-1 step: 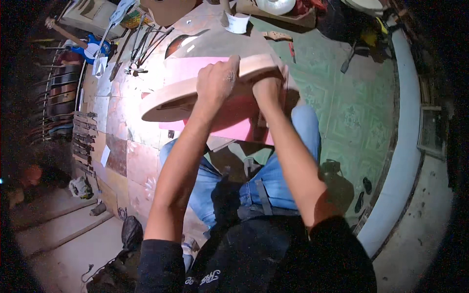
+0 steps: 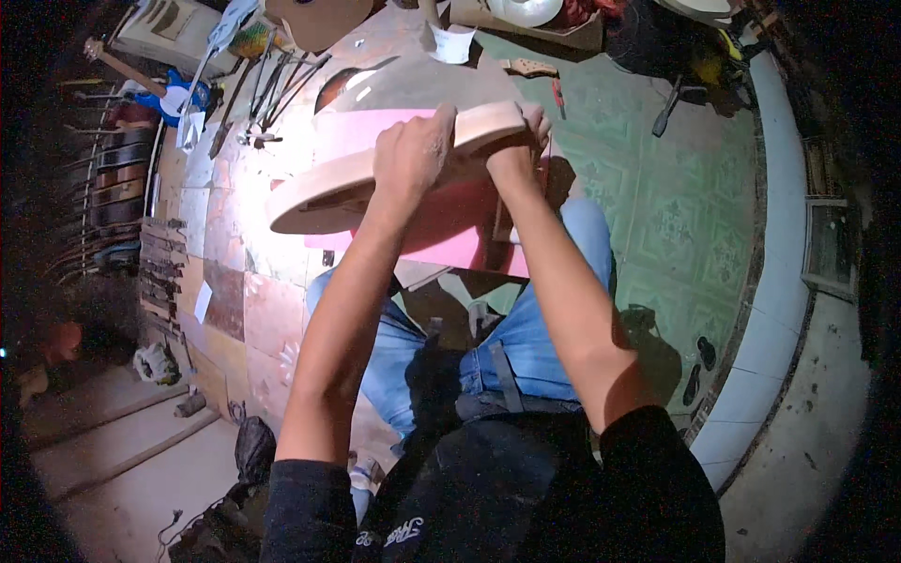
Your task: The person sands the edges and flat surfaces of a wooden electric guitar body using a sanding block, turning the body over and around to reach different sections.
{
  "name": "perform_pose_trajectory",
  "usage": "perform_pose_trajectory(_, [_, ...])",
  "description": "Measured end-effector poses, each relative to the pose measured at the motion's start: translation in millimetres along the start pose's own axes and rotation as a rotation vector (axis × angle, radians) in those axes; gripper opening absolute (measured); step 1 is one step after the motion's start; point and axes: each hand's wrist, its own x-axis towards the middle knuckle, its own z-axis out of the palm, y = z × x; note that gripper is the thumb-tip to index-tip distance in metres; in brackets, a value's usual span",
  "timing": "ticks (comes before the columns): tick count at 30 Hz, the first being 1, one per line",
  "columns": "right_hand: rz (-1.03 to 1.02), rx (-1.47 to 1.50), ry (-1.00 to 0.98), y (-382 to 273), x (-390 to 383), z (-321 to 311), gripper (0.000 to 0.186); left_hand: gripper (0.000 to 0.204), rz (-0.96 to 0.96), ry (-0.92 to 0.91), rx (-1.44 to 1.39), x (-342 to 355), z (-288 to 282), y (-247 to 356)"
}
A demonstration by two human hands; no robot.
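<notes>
A pale wooden guitar body, tilted on edge with its curved side up, is held in front of me over a pink board. My left hand is closed over the upper edge near the middle, its fingers wrapped round the far side. At the right end my right hand grips the body from below, and its fingertips curl up past the rim. The underside of the body is in shadow. Below, my knees in blue jeans are spread on either side.
Beyond the board lies a grey rounded panel. A guitar headstock piece and a red-handled tool rest on green tiles. A blue guitar and stacked dark guitar parts are at left. A low white-tiled ledge curves along the right.
The guitar body has shifted very slightly left with both hands on it. The fingers of my right hand now show above its right end.
</notes>
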Motion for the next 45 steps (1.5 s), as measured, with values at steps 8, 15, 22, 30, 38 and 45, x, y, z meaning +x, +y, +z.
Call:
perform_pose_trajectory(8, [0.185,0.386,-0.755,-3,1,-107,0.054,0.011,0.008,-0.070,0.051,13,-2,3])
perform_pose_trajectory(15, [0.041,0.307,-0.857,-13,-25,-99,0.062,0.011,-0.026,-0.118,0.046,17,-5,5])
perform_pose_trajectory(22, [-0.079,-0.064,-0.882,-14,-17,-102,0.064,0.014,-0.017,-0.080,0.051,17,-3,2])
perform_pose_trajectory(30, [0.114,0.493,-0.910,-4,-26,-93,0.067,0.014,-0.031,-0.108,0.049,17,-5,4])
perform_pose_trajectory(38, [0.045,0.352,-0.880,-4,-16,-88,0.064,0.013,-0.057,-0.121,0.067,18,-5,7])
perform_pose_trajectory(45, [0.451,0.668,-0.905,22,-36,-89,0.028,0.013,-0.051,-0.132,0.078,23,-6,3])
